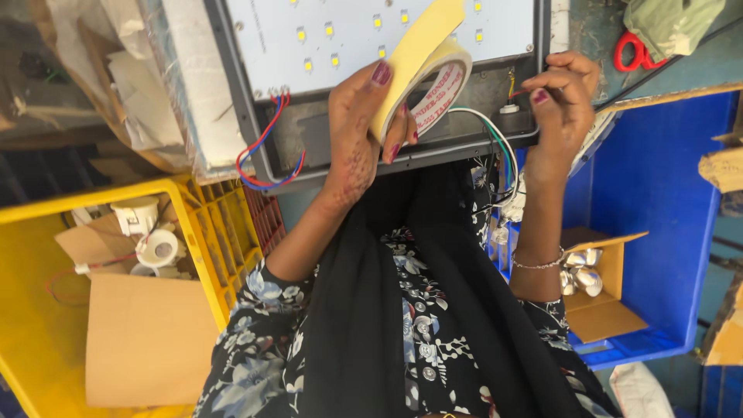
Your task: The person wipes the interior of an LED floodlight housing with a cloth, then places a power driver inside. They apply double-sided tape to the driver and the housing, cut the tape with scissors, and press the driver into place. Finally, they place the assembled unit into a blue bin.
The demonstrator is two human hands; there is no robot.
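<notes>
The left hand [357,128] pinches a roll of yellowish tape [430,77], a pulled strip standing up from it, while the right hand [563,101] nips a thin red wire [520,92] between fingertips at the lamp housing [402,151] just beyond both. The loose strip looks likely to fold and stick to itself, or the wire to slip free. A yellow crate [203,232] lies outside the left hand, a blue bin [658,178] outside the right, in a cluttered workshop.

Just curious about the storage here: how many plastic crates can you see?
2. A yellow crate sits at lower left, a blue crate at right. Others may lie out of view.
</notes>
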